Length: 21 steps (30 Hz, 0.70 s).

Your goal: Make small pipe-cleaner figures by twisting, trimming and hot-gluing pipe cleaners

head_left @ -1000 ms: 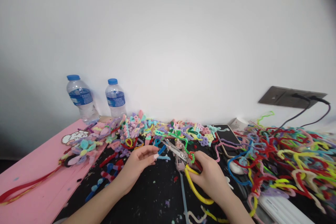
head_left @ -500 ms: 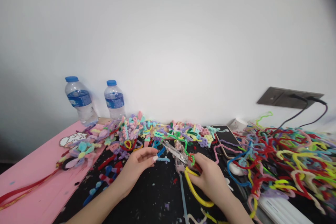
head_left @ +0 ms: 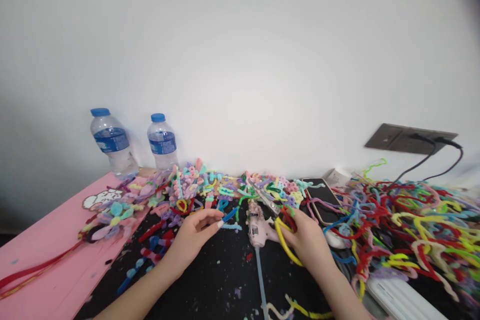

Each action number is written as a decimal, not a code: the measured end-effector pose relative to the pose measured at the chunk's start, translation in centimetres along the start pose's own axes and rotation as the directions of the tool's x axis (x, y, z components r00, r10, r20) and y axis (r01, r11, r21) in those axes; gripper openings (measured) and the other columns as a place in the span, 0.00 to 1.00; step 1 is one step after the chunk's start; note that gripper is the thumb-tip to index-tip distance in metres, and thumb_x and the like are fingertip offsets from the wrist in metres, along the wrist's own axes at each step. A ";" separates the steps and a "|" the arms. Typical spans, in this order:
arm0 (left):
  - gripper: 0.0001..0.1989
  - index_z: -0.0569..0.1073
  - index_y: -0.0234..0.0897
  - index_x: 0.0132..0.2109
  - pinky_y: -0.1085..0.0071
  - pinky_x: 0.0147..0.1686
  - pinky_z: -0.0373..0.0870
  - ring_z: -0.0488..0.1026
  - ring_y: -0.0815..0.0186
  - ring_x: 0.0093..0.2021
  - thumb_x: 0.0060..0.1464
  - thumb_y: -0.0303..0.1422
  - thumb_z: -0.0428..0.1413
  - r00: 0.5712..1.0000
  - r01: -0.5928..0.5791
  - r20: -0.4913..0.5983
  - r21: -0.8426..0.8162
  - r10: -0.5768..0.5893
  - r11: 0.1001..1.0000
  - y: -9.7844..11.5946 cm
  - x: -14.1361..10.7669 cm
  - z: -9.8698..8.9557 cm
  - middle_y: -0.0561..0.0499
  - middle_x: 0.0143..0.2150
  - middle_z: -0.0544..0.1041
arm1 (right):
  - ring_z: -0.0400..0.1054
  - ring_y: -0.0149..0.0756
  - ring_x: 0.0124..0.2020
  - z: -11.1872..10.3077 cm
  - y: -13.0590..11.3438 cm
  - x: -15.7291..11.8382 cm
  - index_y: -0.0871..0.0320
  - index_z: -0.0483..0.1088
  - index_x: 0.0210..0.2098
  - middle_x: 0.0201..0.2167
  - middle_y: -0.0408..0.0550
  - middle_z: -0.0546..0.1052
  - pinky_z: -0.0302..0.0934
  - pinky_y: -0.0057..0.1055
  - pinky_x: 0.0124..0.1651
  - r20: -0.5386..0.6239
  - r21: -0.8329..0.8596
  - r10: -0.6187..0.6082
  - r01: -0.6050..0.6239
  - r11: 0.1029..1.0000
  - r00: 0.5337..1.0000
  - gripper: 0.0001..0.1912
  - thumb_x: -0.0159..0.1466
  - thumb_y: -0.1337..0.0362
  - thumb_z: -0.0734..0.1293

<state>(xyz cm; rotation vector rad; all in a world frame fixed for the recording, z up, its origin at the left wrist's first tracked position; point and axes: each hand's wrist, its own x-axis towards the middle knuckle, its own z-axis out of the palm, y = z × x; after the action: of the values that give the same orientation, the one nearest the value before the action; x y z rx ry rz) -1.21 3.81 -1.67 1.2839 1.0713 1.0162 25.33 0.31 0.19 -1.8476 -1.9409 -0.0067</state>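
My left hand pinches a short blue pipe cleaner between thumb and fingers. Just below those fingertips shows a light blue pipe cleaner piece; whether it is also held I cannot tell. My right hand is closed on red-handled scissors, whose blades point up and left. A thick yellow pipe cleaner curves beside the right fingers, and its upper end is by the scissor handles. Between the hands lies a pale pink glue gun with a long glue stick sticking out of its back.
Small pastel pipe cleaner shapes line the wall. At right lie a tangle of loose pipe cleaners, a phone and a white box-shaped device. Two water bottles stand at back left near a pink sheet.
My right hand and the scissors have shifted right and away from the left hand, uncovering more of the glue gun. The left hand stays nearly still with the blue pipe cleaner.
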 end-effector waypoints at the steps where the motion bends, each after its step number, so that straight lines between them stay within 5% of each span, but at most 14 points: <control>1: 0.10 0.76 0.37 0.36 0.69 0.41 0.67 0.72 0.60 0.40 0.45 0.35 0.60 1.000 -0.022 0.000 0.022 0.022 1.000 0.0 0.0 0.0 0.48 0.37 0.76 | 0.67 0.37 0.28 0.0 0.6 0.2 0.57 0.65 0.32 0.29 0.47 0.72 0.55 0.28 0.28 -0.022 -0.034 0.027 -0.028 0.999 0.999 0.06 0.56 0.62 0.62; 6: 0.09 0.76 0.36 0.34 0.67 0.42 0.67 0.72 0.59 0.39 0.44 0.34 0.60 1.000 -0.028 0.014 0.045 0.028 0.999 0.2 0.1 0.2 0.47 0.35 0.76 | 0.67 0.39 0.28 -0.1 2.2 0.8 0.58 0.64 0.34 0.30 0.49 0.71 0.56 0.30 0.29 -0.085 -0.071 0.129 -0.136 0.988 0.988 0.07 0.57 0.63 0.60; 11: 0.12 0.76 0.36 0.38 0.69 0.38 0.68 0.71 0.61 0.38 0.45 0.37 0.60 0.997 0.072 -0.010 -0.062 -0.073 0.995 0.1 -0.2 0.3 0.48 0.37 0.76 | 0.68 0.38 0.31 -0.6 0.5 0.3 0.58 0.61 0.38 0.32 0.48 0.70 0.59 0.30 0.32 -0.124 0.090 0.093 -0.082 0.993 0.988 0.11 0.56 0.63 0.60; 21: 0.10 0.77 0.38 0.36 0.69 0.39 0.68 0.68 0.66 0.36 0.44 0.36 0.63 0.990 0.140 0.034 -0.393 -0.138 0.909 0.1 -0.4 0.4 0.50 0.37 0.72 | 0.62 0.33 0.24 -0.3 -2.7 -1.0 0.55 0.57 0.27 0.24 0.42 0.67 0.52 0.26 0.26 0.046 0.035 -0.090 0.088 0.996 0.995 0.07 0.54 0.63 0.62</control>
<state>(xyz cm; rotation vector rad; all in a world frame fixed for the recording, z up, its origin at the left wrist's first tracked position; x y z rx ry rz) -0.95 3.34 -1.57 0.8684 0.8828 1.0551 22.83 -0.97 1.01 -1.7541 -2.0419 0.0405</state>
